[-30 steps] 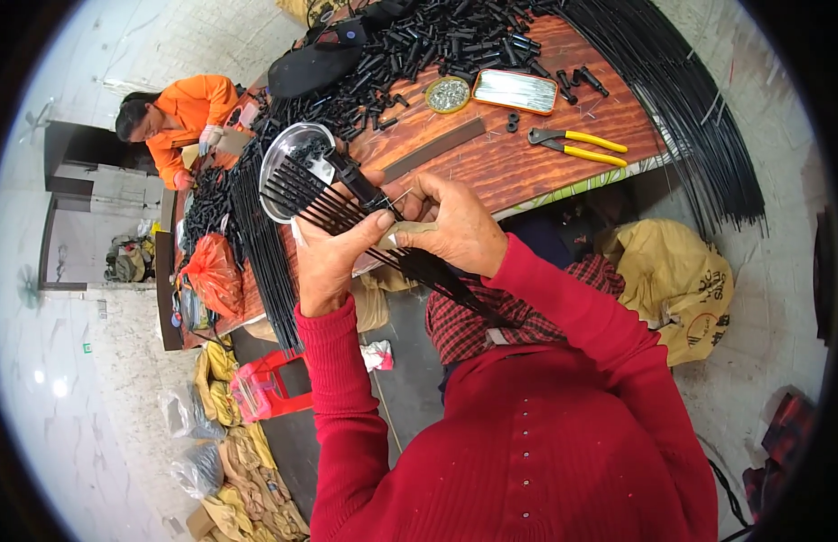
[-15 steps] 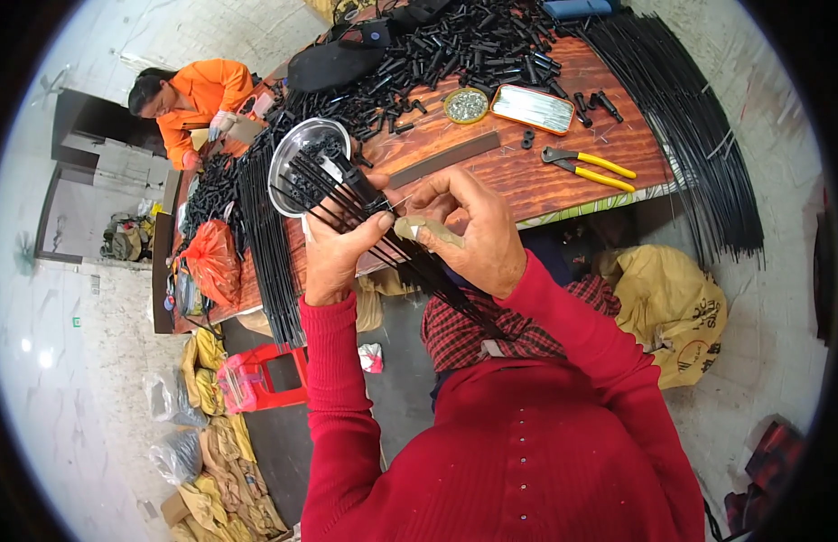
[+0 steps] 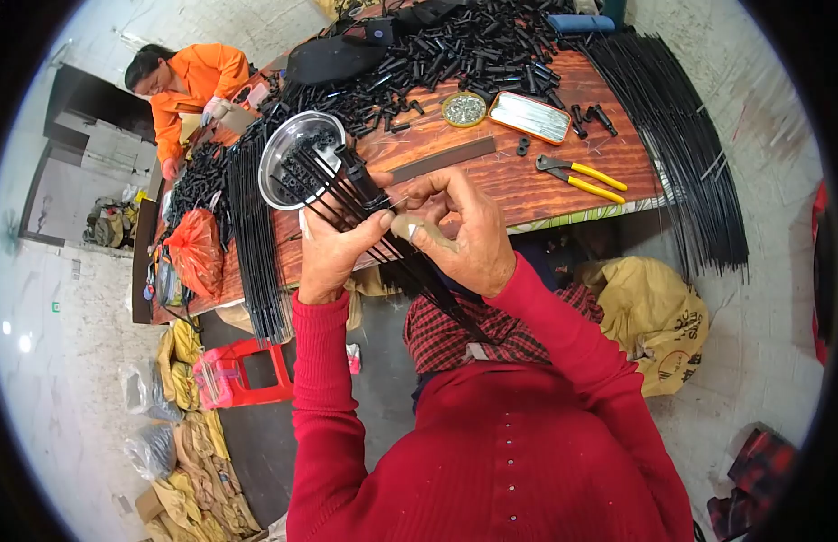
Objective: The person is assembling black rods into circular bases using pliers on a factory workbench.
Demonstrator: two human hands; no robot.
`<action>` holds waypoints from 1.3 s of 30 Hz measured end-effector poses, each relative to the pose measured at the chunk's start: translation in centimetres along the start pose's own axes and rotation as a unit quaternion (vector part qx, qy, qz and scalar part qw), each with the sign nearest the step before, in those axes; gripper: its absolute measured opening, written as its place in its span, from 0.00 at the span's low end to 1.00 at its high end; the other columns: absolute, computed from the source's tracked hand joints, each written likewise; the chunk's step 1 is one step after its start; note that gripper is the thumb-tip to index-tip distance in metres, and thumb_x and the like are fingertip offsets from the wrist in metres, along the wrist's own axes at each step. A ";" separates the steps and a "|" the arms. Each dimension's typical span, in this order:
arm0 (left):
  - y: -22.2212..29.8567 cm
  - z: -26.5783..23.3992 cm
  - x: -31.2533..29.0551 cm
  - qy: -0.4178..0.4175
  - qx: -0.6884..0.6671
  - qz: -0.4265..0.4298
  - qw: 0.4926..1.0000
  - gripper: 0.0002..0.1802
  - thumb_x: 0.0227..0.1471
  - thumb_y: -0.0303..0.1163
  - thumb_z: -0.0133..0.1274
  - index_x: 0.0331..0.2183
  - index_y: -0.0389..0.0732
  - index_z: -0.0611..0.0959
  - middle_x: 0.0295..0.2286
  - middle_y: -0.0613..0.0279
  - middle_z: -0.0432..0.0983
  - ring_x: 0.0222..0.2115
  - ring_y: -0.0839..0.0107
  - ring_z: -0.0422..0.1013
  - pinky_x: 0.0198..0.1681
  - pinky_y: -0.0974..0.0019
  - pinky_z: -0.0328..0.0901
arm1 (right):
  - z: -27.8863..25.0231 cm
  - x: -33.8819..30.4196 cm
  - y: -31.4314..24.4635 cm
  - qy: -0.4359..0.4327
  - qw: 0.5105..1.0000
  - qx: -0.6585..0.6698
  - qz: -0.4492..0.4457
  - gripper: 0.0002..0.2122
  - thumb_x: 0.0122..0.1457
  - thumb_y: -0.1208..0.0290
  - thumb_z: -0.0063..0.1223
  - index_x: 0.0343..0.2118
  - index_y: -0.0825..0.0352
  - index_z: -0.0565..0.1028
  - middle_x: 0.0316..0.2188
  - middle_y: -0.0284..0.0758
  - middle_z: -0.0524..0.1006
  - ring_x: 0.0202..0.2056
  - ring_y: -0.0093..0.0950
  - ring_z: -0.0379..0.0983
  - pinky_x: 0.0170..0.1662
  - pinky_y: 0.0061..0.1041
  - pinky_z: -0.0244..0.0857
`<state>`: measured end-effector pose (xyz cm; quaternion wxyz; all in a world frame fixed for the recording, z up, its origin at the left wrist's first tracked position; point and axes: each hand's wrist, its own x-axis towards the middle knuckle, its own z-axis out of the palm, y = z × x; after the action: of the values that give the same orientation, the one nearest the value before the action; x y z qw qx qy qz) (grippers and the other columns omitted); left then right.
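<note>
My left hand [image 3: 333, 257] is closed around a bundle of thin black rods [image 3: 444, 296], which slants from over the bowl down toward my lap. The same hand holds a black ribbed tubular piece [image 3: 361, 183] against the rods. Close beside it, my right hand [image 3: 478, 235] is closed in a pinch on what looks like a thin wire [image 3: 398, 202] at the lower end of the tubular piece. A tan covering [image 3: 406, 226] wraps a digit of my right hand. Fingers hide where wire and rods meet.
On the wooden table [image 3: 518, 194] lie yellow-handled pliers [image 3: 581, 177], a tin of thin wires [image 3: 530, 117], a round dish [image 3: 464, 109], a bowl of small black parts [image 3: 267, 163] and heaped black tubes [image 3: 473, 54]. Rods [image 3: 681, 144] overhang the right edge. A co-worker in orange [image 3: 202, 77] works far left.
The view has shifted slightly, so the table and its contents sit a little differently. Both hands keep nearly the same grip; the black tubular piece shows more clearly.
</note>
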<state>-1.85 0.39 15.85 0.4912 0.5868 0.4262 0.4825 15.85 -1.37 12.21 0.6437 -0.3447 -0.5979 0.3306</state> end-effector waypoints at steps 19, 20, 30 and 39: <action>0.7 1.2 -0.4 -0.008 0.047 0.036 0.998 0.18 0.41 0.21 0.62 0.40 0.33 0.82 0.31 0.66 0.77 0.30 0.80 0.71 0.35 0.73 0.69 | -0.9 0.5 -2.0 0.015 0.992 -0.120 -0.033 0.07 0.51 0.77 0.58 0.32 0.69 0.73 0.26 0.34 0.76 0.24 0.23 0.73 0.30 0.22 0.66; 0.7 1.1 -0.4 -0.006 0.043 0.033 0.999 0.18 0.41 0.21 0.62 0.40 0.33 0.82 0.31 0.66 0.77 0.30 0.80 0.71 0.35 0.74 0.69 | -0.9 0.7 -2.1 0.005 0.991 -0.131 -0.028 0.06 0.51 0.77 0.57 0.32 0.69 0.74 0.25 0.35 0.75 0.24 0.23 0.73 0.30 0.22 0.66; 0.4 0.9 0.0 -0.029 0.021 0.004 0.999 0.20 0.42 0.22 0.62 0.41 0.32 0.80 0.33 0.62 0.79 0.31 0.78 0.73 0.37 0.72 0.69 | -2.3 1.7 0.4 -0.070 0.964 0.128 0.221 0.08 0.61 0.70 0.53 0.32 0.71 0.74 0.27 0.30 0.76 0.26 0.15 0.70 0.29 0.17 0.64; -0.6 0.3 0.2 0.014 -0.007 -0.003 1.000 0.21 0.44 0.21 0.62 0.43 0.31 0.78 0.37 0.59 0.79 0.34 0.74 0.76 0.41 0.68 0.71 | -14.3 0.1 7.6 -0.048 0.859 -0.509 -0.044 0.11 0.49 0.71 0.60 0.33 0.65 0.71 0.35 0.38 0.72 0.37 0.41 0.69 0.39 0.38 0.65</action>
<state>-1.54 0.61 15.29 0.4907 0.5753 0.4314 0.4920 29.97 2.17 5.17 0.3634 -0.5809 -0.7276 -0.0322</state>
